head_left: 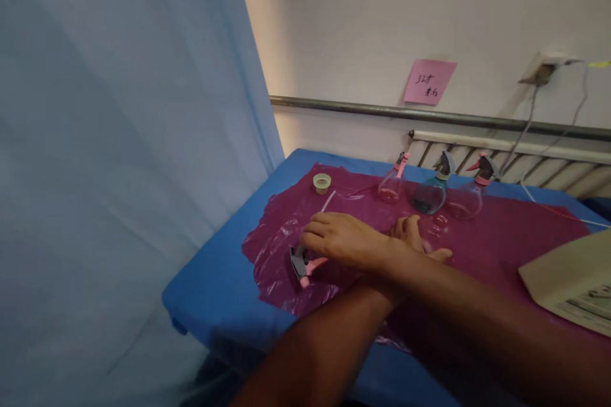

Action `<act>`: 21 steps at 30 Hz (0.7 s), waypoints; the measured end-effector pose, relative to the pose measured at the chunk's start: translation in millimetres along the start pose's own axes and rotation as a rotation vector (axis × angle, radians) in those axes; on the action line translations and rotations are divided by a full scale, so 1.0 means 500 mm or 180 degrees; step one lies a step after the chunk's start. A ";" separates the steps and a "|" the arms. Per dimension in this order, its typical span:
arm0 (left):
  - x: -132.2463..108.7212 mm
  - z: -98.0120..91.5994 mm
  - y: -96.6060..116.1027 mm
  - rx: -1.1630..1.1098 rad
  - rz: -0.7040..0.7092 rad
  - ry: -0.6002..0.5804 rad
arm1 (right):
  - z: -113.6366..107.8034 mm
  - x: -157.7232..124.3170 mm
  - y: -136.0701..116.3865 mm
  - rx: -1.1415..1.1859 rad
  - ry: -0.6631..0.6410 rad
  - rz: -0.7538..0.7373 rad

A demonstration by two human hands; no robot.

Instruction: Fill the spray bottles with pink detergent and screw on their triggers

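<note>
My forearms cross, the right one over the left. At the left, my right hand (341,238) is closed on a grey and pink spray trigger head (300,266) just above the maroon plastic sheet. Its thin white dip tube (328,201) sticks out beyond my fingers. My left hand (410,238) reaches under the right forearm, its fingers and thumb around a clear bottle (436,235) with an uncapped round mouth. My right forearm and the left hand itself hide part of that bottle.
Behind stand three spray bottles: one with pink liquid (389,192), a teal one (430,196) and another clear one (468,200). A small pale cup (321,183) sits back left. A cardboard piece (568,280) lies right. A blue curtain (119,108) hangs left; cables run down the wall.
</note>
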State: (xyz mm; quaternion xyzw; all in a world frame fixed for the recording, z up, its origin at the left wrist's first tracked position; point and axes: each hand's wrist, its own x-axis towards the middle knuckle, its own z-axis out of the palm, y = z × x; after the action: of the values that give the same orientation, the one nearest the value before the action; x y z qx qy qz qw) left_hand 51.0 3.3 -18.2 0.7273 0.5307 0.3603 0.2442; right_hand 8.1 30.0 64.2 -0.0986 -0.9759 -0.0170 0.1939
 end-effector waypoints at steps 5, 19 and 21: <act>0.007 0.001 -0.004 -0.0216 -0.0134 -0.0069 | 0.042 0.061 0.050 0.0358 -0.0473 -0.0200; 0.013 0.001 -0.015 -0.0335 0.0014 -0.0169 | 0.062 0.018 0.080 0.0414 -0.0215 0.0544; 0.017 0.001 -0.019 -0.0302 0.0043 -0.0159 | 0.038 -0.004 0.048 0.0395 0.0331 0.0883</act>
State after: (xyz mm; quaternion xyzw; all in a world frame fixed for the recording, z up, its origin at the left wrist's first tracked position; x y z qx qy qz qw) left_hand 47.2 14.5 -23.1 0.7273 0.5017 0.3684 0.2891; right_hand 7.8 54.5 45.8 -0.2193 -0.9407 0.0652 0.2504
